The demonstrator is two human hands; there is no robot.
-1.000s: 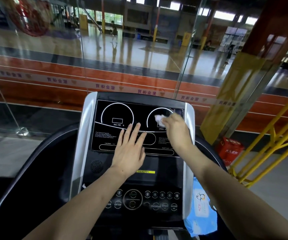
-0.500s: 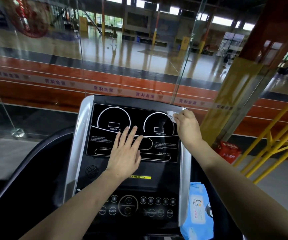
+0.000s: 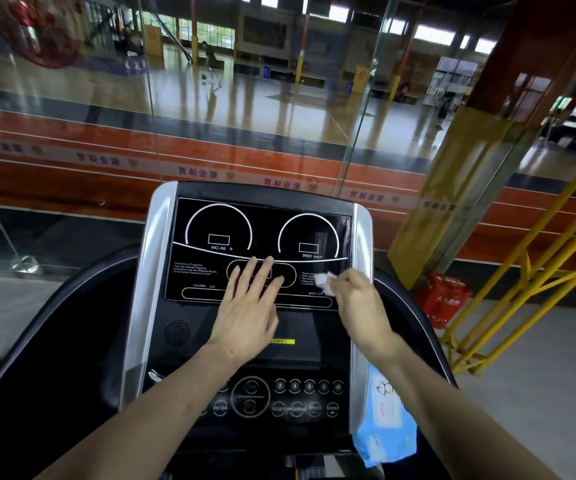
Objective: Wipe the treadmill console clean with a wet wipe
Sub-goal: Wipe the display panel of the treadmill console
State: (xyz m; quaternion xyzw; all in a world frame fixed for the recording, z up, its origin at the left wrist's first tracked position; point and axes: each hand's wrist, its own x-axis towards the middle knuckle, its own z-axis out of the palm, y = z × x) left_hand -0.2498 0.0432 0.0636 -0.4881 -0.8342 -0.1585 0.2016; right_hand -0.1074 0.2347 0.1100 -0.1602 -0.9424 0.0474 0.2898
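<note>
The treadmill console (image 3: 262, 233) fills the middle of the view, a black display panel with two white dial outlines between silver side rails. My left hand (image 3: 250, 306) lies flat on the panel's lower middle, fingers spread, holding nothing. My right hand (image 3: 359, 301) pinches a crumpled white wet wipe (image 3: 324, 281) against the panel's lower right, over the small white text. Below the display sits a row of round buttons (image 3: 309, 396).
A blue wet-wipe pack (image 3: 383, 427) leans at the console's lower right edge. Glass panes stand just beyond the console. A red box (image 3: 447, 299) and yellow railings (image 3: 522, 282) are on the floor to the right. The dark curved handrail (image 3: 54, 313) runs to the left.
My right hand has carried the wipe from the display's upper right corner down to its lower right area. My left hand stayed flat on the panel.
</note>
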